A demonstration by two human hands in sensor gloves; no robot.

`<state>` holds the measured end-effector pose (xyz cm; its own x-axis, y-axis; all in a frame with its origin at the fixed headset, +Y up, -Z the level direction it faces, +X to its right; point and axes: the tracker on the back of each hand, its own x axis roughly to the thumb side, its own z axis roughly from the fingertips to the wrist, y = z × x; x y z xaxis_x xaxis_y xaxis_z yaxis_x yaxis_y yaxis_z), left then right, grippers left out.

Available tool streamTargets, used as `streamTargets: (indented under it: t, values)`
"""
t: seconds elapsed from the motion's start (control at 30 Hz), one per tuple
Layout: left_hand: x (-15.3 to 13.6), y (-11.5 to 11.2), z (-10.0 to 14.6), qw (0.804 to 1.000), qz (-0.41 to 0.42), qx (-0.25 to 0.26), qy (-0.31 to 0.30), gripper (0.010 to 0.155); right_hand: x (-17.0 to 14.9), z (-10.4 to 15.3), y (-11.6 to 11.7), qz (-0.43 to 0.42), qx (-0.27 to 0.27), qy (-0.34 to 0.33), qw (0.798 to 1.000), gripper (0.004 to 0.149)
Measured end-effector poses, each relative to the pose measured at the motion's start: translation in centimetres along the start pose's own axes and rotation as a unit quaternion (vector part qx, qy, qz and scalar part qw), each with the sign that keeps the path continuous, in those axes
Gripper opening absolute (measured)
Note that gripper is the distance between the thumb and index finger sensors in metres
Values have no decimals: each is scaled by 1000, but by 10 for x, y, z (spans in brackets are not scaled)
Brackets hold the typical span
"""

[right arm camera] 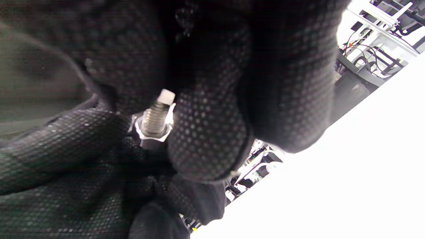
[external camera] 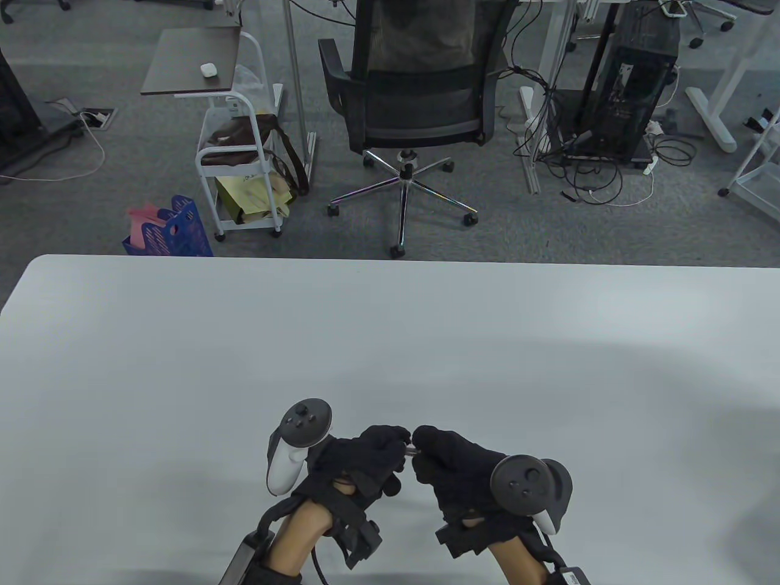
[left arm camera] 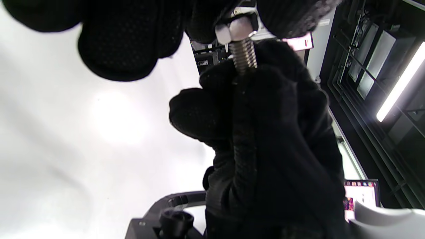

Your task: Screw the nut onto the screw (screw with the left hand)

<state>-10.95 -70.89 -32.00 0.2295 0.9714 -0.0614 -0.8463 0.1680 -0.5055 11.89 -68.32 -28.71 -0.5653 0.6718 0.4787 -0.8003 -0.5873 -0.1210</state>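
Table view: near the bottom edge, above the pale grey tabletop (external camera: 183,365), black-gloved left hand (external camera: 359,469) and black-gloved right hand (external camera: 457,466) brought fingertip to fingertip, a short silver glint of the threaded metal screw (external camera: 411,451) bridging the gap between them. Long axis roughly level, running left to right from one hand to the other. Black office chair (external camera: 414,91) on the floor beyond the far edge.

Left wrist view: bright steel hexagonal nut (left arm camera: 234,30) pinched between left fingertips (left arm camera: 119,43) at the top; coarse shiny thread (left arm camera: 244,54) emerging from it downward into the right hand's closed grip (left arm camera: 265,132).

Right wrist view: nut (right arm camera: 151,136) seated partway along the thread, blunt pale screw tip (right arm camera: 165,97) poking out past it toward upper right; right fingertips (right arm camera: 206,132) pressed against the shaft, left fingers (right arm camera: 66,139) wrapped on the nut.
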Motion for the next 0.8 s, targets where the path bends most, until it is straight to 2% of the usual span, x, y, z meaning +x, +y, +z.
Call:
streamTargets:
  t: [0.1,0.23,0.37,0.43,0.5,0.6,0.8]
  values:
    - [1,0,-1,1000,-12,10,0,58,0,0,2,1,7,1,1000,45]
    - [5,1,1,1000,-15,24,-6,56,-1,0,3,-26,26,14,999,49]
    - [5,-1,0,1000,-15,4,-15,56,1,-1,3,1,27,3,1000,48]
    - [4,-1,-1,1000,-4,-9,-16,59,0,-1,1,6,15,1,1000,48]
    - [2,-1,0,1000,2,-1,-11,70,1,-1,0,5,15,0,1000,47]
    - [1,0,-1,1000,-10,21,-12,60,1,-1,2,5,15,0,1000,47]
    - [6,-1,-2,999,-5,-9,-32,56,1,0,1,11,7,-2,1000,47]
